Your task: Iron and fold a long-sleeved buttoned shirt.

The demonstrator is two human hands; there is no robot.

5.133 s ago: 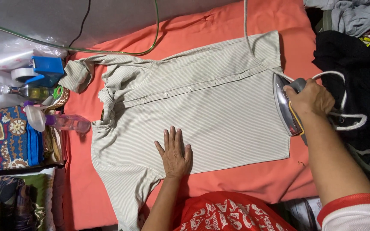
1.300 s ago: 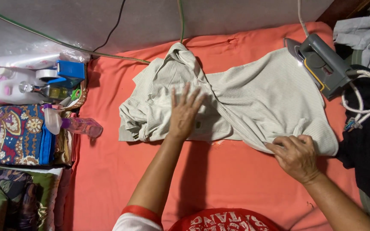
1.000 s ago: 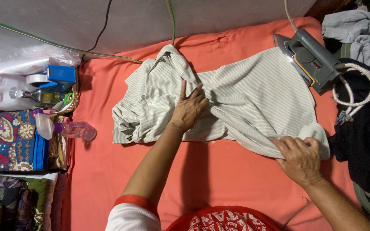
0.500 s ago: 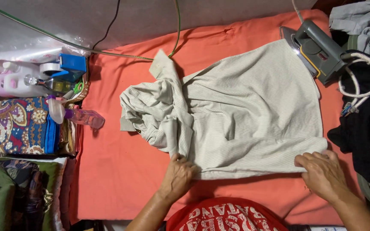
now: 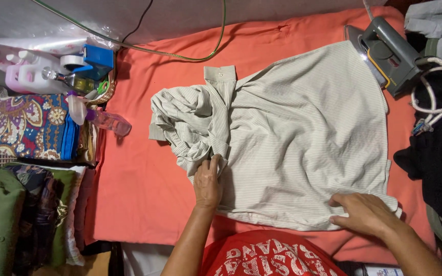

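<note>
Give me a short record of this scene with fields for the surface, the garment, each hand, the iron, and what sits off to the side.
surface: orange cloth-covered pad
garment: pale striped shirt, spread flat on the right part, bunched and crumpled toward the collar end
left hand: fingers on the crumpled part of the shirt
right hand: flat on the shirt's lower hem corner
iron: grey, standing at the far right corner, apart from both hands
side: clear spray bottle, patterned folded fabric, dark clothes
</note>
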